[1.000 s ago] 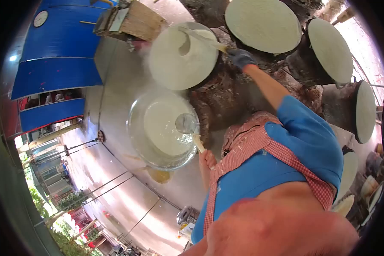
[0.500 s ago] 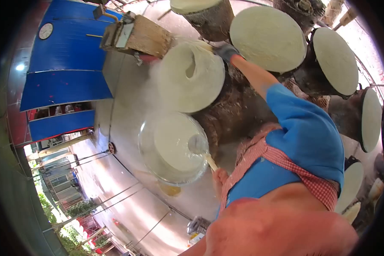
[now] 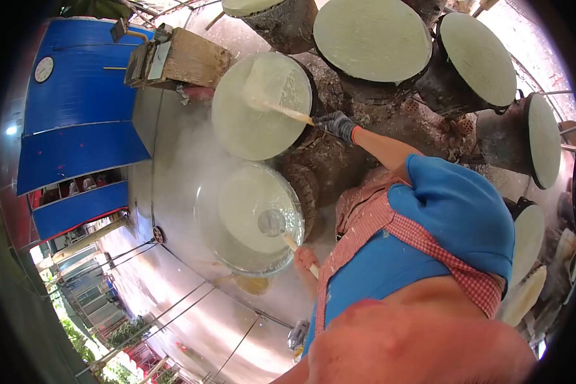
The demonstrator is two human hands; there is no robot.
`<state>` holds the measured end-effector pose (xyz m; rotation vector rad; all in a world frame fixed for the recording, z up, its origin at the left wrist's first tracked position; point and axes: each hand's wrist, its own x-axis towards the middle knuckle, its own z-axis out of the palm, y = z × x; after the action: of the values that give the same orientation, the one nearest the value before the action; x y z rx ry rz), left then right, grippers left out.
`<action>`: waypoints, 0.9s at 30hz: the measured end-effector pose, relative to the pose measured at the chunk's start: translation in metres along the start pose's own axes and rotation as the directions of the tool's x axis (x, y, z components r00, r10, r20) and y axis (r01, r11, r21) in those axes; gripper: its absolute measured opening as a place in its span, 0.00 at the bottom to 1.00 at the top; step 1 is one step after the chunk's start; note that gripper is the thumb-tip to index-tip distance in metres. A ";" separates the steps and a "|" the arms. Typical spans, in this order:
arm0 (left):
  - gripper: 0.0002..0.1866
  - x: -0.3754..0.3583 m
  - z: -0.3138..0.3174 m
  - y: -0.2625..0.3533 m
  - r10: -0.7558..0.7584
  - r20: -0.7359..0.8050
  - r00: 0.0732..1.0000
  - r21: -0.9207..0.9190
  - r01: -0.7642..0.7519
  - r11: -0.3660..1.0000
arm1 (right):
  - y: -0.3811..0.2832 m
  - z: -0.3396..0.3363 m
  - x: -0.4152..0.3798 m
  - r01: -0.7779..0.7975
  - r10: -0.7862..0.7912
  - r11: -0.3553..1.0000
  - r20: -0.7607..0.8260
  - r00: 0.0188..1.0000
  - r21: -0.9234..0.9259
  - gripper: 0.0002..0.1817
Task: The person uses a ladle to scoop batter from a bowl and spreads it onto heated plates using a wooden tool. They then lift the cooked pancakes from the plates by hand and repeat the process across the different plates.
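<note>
My left hand [image 3: 306,258] is bare and wrapped round the pale handle of a ladle [image 3: 272,222]. The ladle's round bowl lies in the milky liquid of a wide, shiny basin [image 3: 287,256]. Further up, my right hand [image 3: 336,125], in a dark striped glove, grips a wooden-handled spreader [image 3: 287,111]. Its far end is a pale blur over the round, cream-coloured top of the nearest steamer [image 3: 240,137]. That surface looks wet and glossy, and I cannot make out whether the spreader touches it. Steam drifts beside the basin and steamer.
More drum-like steamers with pale round tops stand around me, including a large one [image 3: 372,40], another to its right [image 3: 479,59] and one further right [image 3: 544,142]. A wooden box [image 3: 195,59] stands beyond the nearest steamer. A yellowish shallow dish [image 3: 253,284] lies below the basin.
A loose, folded-looking layer with a dark opening lay on the nearest steamer; now its surface is flat and glossy. My right hand has moved from its far edge towards me. The ladle stays in the basin.
</note>
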<state>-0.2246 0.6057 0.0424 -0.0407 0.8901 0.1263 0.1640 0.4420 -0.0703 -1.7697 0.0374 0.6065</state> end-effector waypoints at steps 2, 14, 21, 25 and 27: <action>0.13 0.003 -0.004 0.003 -0.037 0.009 0.999 -0.082 0.038 0.996 | 0.007 -0.006 -0.003 0.075 -0.078 0.997 0.084 0.993 0.035 0.13; 0.17 0.053 0.008 0.038 -0.114 0.050 0.992 -0.087 0.118 0.989 | -0.061 -0.050 0.073 0.566 -0.390 0.252 0.453 0.802 -0.785 0.17; 0.18 0.124 0.124 0.042 0.166 0.126 0.978 0.283 -0.196 0.939 | -0.062 -0.084 0.020 0.424 -0.492 0.272 0.254 0.833 -0.864 0.21; 0.15 0.145 0.185 0.017 0.244 0.109 0.964 0.297 -0.265 0.917 | -0.045 -0.095 0.019 0.392 -0.308 -0.012 0.376 0.874 -0.920 0.20; 0.14 0.157 0.197 0.000 0.349 0.158 0.924 0.337 -0.383 0.860 | -0.039 -0.106 0.014 0.144 -0.164 0.412 0.083 0.983 -0.900 0.20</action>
<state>0.0255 0.6381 0.0440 0.4820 0.8095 0.3159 0.2290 0.3604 -0.0244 -2.8143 -0.5577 0.4875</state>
